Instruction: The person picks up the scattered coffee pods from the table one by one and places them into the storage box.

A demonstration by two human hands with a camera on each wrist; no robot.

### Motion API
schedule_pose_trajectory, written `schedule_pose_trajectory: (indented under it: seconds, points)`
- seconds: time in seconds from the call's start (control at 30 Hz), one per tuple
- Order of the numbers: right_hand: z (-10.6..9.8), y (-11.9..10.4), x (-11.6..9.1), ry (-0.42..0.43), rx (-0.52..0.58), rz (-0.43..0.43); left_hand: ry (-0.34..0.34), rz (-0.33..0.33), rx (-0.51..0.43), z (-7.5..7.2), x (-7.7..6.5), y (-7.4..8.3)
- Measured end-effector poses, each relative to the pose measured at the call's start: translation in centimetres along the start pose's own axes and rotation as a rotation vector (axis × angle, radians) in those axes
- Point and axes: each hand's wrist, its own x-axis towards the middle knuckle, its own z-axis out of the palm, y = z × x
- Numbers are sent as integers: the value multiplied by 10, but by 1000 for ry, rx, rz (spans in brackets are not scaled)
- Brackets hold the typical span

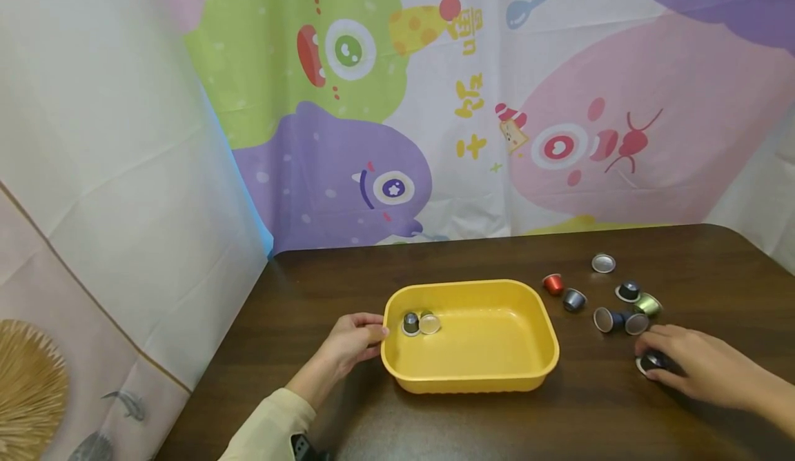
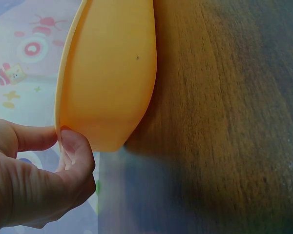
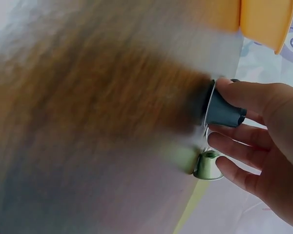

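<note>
My left hand [image 1: 352,342] pinches the rim of a yellow plastic tub [image 1: 472,384] at its left end; in the left wrist view, thumb and finger meet over that rim. Inside the tub, at the left, a dark coffee capsule [image 1: 410,322] stands beside another capsule [image 1: 429,324] whose silvery lid shows. At the right of the table, my right hand [image 1: 698,364] holds a dark coffee capsule [image 3: 223,108] between thumb and fingers, its rimmed lid close over the tabletop. Just beyond those fingers lies a green capsule [image 3: 208,165].
Several more capsules lie right of the tub: a red one [image 1: 553,283], a grey one [image 1: 574,300], a black one [image 1: 629,291], blue ones [image 1: 611,320] and a silver-lidded one [image 1: 603,263]. A cartoon-printed curtain [image 1: 472,192] hangs behind the dark wooden table [image 1: 323,275].
</note>
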Motion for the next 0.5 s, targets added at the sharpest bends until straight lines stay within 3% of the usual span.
schedule_pose_trajectory:
  seconds: [0.33,0.5]
  points:
    - [-3,-6,15,-5,16,-12,11,0,-1,0,0,0]
    - [-5,-10,26,32,15,-49,17,1,10,0,0,1]
